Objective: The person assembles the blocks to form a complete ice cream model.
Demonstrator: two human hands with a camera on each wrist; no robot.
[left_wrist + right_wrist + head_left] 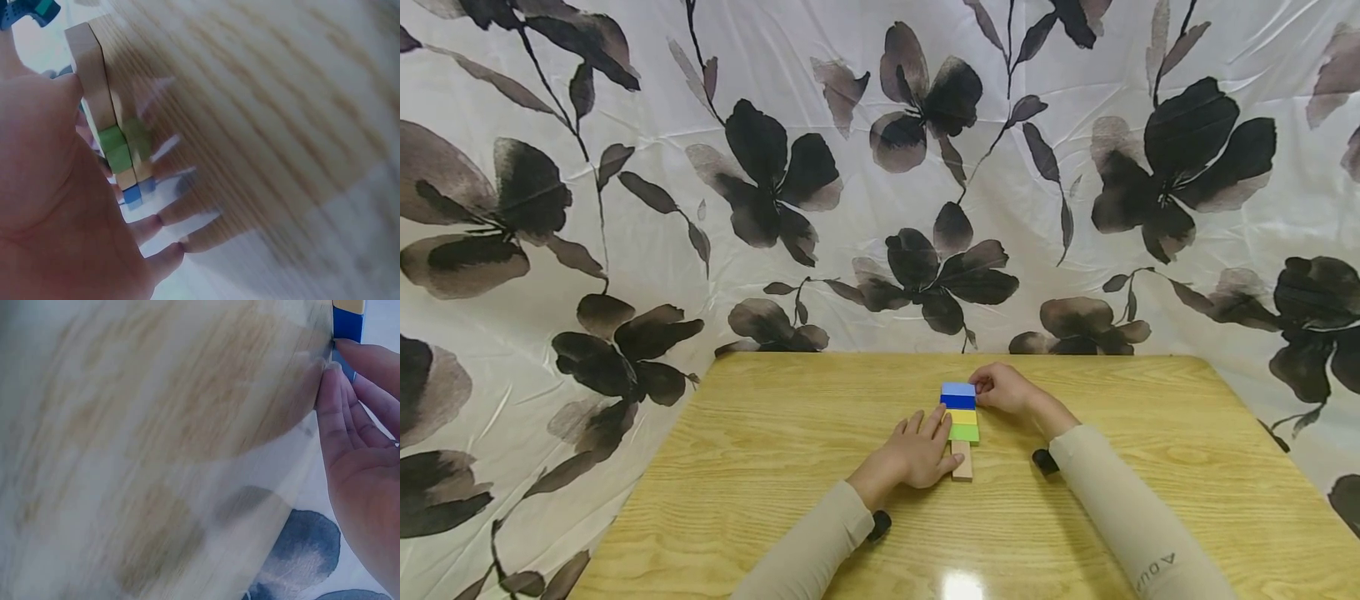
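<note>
Several toy blocks lie in a row on the table, touching one another. From the far end come a light blue block (pixel 958 388), a dark blue block (pixel 958 402), a yellow block (pixel 964 417), a green block (pixel 965 432) and a narrow bare wood block (pixel 962 468) set lengthwise. My left hand (pixel 917 454) lies along the row's left side with fingers spread, thumb by the wood block, fingertips near the dark blue and yellow ones. My right hand (pixel 1006 388) pinches the light blue block's right end between thumb and fingertips, seen closest in the right wrist view.
The wooden table (pixel 775 417) has a glossy surface that reflects hands and blocks. Behind it hangs a white cloth (pixel 850 208) with dark flowers, reaching down to the table's far edge. Dark wrist cameras (pixel 881 525) sit under both sleeves.
</note>
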